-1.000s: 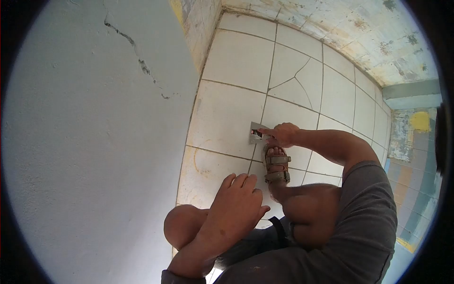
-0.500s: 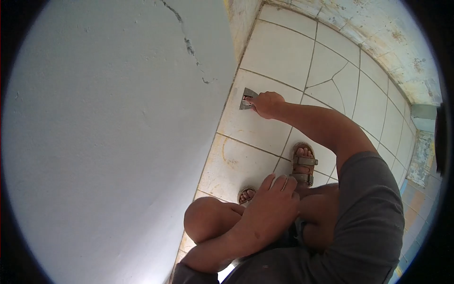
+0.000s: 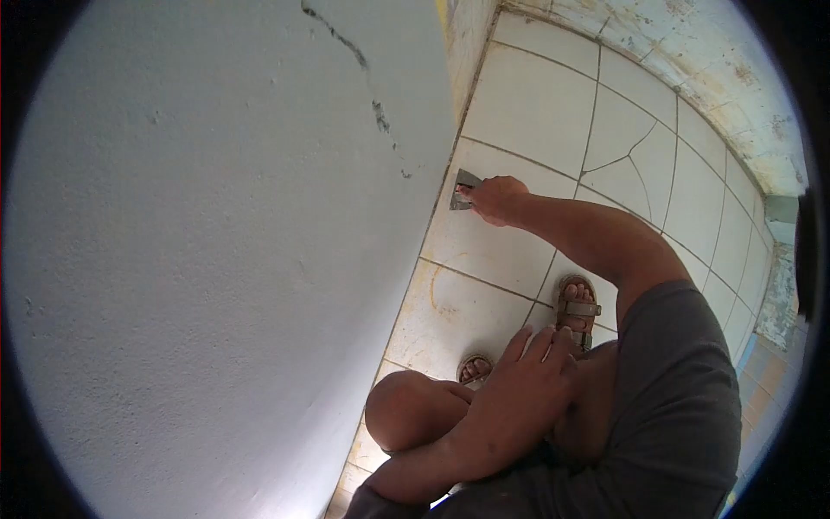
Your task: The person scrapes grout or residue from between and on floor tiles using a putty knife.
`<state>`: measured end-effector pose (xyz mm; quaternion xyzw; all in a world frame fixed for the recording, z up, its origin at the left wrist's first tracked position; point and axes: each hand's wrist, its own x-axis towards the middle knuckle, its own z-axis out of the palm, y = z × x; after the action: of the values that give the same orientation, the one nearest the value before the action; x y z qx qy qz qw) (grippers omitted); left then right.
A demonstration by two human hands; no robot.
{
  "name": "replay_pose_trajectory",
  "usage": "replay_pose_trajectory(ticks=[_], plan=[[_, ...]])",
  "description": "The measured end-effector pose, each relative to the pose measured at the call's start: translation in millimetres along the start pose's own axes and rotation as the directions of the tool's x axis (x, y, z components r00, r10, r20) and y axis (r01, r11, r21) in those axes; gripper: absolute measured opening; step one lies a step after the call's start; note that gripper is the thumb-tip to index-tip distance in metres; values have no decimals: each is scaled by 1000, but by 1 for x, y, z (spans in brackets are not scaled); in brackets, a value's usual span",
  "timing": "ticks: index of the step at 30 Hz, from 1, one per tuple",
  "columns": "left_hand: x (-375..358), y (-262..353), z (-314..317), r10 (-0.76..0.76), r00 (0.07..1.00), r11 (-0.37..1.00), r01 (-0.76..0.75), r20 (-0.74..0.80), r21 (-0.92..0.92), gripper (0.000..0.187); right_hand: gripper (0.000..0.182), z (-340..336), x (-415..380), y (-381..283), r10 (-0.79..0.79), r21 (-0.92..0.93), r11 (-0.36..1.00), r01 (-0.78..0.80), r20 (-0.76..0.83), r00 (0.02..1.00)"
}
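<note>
A putty knife (image 3: 467, 179) with a wide grey metal blade is gripped in my right hand (image 3: 501, 199), whose fingers are closed around it. Its blade edge points left, close to the line where the white tiled floor (image 3: 535, 95) meets the pale grey wall (image 3: 216, 259). My right arm stretches out over the tiles. Lower down, my left hand (image 3: 523, 389) lies over my bent leg with its fingers extended and slightly apart, holding nothing. My bent knee (image 3: 402, 411) is beside the left forearm.
A dark, broken crack (image 3: 380, 115) runs down the grey wall. One floor tile has branching cracks (image 3: 629, 156). Yellowish stains (image 3: 438, 294) mark the tile nearest my sandalled feet (image 3: 577, 298). A stained, peeling wall (image 3: 709, 69) borders the floor on the far side.
The putty knife has moved nearer to the base of the grey wall. My view has shifted, so the wall and floor appear farther right. My left hand stays on my leg.
</note>
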<state>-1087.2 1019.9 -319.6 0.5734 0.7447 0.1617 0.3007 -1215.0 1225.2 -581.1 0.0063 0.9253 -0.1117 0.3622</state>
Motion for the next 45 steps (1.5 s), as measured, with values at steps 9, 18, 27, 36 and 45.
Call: replay_pose_trajectory(ticks=[9,18,27,36,45], plan=[[-3,6,7,19,1000,998,-19,-6,-52,33,62,1,-3,-8,-3,-9,1000,4,24,1000],[-19,10,-7,-64,997,996,67,54,-58,41,60,4,-11,-11,-33,-3,999,33,-6,999],[-11,6,-1,-73,992,992,83,101,-96,43,64,21,-15,-8,-100,-38,994,100,-3,995],[-5,3,-1,-29,993,994,41,114,-102,47,63,22,-7,-4,-85,15,996,86,-6,996],[-5,6,0,-42,993,995,52,108,-88,50,62,16,-15,-6,-53,18,998,54,-28,998]])
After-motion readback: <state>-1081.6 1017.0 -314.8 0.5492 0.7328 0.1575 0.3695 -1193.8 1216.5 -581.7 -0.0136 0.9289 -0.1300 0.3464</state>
